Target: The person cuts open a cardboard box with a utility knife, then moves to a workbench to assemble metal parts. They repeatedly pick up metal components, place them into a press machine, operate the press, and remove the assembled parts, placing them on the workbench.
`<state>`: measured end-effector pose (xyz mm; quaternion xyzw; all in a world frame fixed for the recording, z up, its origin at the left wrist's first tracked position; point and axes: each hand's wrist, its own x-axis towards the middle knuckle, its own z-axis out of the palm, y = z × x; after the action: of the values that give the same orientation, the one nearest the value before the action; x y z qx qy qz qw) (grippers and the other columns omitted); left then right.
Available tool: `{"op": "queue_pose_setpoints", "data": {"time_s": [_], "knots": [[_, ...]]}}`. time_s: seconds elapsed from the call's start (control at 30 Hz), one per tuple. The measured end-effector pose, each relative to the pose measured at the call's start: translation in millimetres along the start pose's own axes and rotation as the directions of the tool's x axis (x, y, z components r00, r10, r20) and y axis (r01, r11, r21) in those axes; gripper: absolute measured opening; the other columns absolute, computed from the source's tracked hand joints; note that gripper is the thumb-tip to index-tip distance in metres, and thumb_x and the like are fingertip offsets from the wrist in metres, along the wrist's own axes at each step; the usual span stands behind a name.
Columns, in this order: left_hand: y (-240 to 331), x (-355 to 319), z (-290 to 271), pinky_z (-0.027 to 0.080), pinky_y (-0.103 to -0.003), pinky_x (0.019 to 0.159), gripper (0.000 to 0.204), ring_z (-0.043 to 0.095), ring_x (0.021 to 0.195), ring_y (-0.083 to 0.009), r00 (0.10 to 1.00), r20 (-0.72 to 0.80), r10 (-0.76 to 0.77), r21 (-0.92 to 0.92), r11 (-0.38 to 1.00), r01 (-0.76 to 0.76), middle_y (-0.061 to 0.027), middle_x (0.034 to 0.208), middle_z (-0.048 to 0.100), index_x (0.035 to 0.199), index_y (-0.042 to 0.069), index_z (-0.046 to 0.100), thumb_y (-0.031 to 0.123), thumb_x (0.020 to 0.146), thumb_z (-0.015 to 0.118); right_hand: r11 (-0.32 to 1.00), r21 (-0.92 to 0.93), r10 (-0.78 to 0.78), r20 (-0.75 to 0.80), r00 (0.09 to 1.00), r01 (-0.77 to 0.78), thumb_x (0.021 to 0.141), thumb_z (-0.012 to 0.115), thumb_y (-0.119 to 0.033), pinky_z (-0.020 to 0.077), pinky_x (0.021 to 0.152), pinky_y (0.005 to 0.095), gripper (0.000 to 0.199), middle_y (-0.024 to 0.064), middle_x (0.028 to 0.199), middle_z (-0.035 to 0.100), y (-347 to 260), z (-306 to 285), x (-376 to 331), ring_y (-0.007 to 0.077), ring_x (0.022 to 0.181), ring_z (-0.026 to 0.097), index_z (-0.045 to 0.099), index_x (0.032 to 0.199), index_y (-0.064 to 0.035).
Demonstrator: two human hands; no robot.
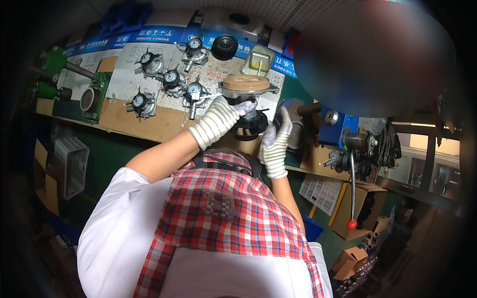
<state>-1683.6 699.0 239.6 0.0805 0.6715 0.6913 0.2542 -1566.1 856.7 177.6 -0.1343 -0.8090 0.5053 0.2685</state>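
Observation:
My left hand (221,119), in a striped knit glove, is closed around the grey neck of a metal part with a black round base (250,125). Directly above this part is a tan disc (246,83) set on a grey metal flange (274,90); I cannot tell whether the two are joined. My right hand (278,141), gloved alike, is raised just right of the black base, fingers apart and holding nothing visible. Left of my left hand, several silver metal housings with black caps and short pipe stubs (171,81) lie on the bench.
Flattened cardboard (121,74) covers the bench. A black round cap (224,47) and a square tray of yellowish stuff (258,61) lie behind. Green clamping gear (99,94) stands left. On the right is a blue machine (332,130) with a red-knobbed lever (352,198).

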Motion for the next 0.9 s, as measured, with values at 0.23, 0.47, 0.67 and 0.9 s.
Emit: {"op": "queue_pose_setpoints", "data": {"time_s": [0.23,0.47,0.67,0.9], "knots": [[-5,-1,3,0.053,-0.032,0.08,0.043,0.067,0.088,-0.0158,1.0,0.009,0.001,-0.039,0.999,0.0,-0.0079,0.103,0.073,0.119,0.001,0.066,0.024,0.086,0.081,0.97,-0.179,0.14,-0.143,0.98,-0.165,0.106,0.051,-0.039,0.0393,0.11,0.0415,0.055,0.0209,0.138,0.048,-7,-28,-11,0.0318,0.127,0.052,0.045,0.143,0.0011],[-35,8,5,0.053,-0.036,0.081,0.056,0.067,0.09,-0.0226,0.999,0.042,-0.013,0.254,0.967,0.002,-0.0125,0.1,0.072,0.117,-0.002,0.065,0.045,0.088,0.075,0.956,0.189,0.205,0.112,0.972,-0.224,0.104,0.053,-0.047,0.0402,0.11,0.0375,0.069,0.0191,0.142,0.046,-57,6,-11,0.0269,0.127,0.051,0.036,0.149,0.0021],[-10,-31,10,0.041,-0.052,0.104,0.079,0.054,0.118,-0.0479,0.956,0.224,0.189,0.715,0.635,-0.293,-0.0322,0.123,0.058,0.129,-0.006,0.054,0.058,0.086,0.07,0.282,0.71,0.644,0.358,0.676,-0.645,0.102,0.053,-0.043,0.0529,0.096,0.0402,0.046,0.0116,0.12,0.067,-5,17,12,0.0241,0.111,0.064,0.062,0.128,-0.006],[0,-43,-17,0.036,-0.051,0.11,0.077,0.048,0.127,-0.0471,0.946,0.273,0.174,0.749,0.578,-0.322,-0.0318,0.133,0.052,0.134,-0.008,0.05,0.051,0.088,0.07,-0.093,0.595,0.542,0.703,0.46,-0.798,0.098,0.057,-0.032,0.0566,0.097,0.0494,0.044,0.0187,0.123,0.067,-32,6,29,0.0333,0.111,0.067,0.058,0.133,-0.0051]]}}
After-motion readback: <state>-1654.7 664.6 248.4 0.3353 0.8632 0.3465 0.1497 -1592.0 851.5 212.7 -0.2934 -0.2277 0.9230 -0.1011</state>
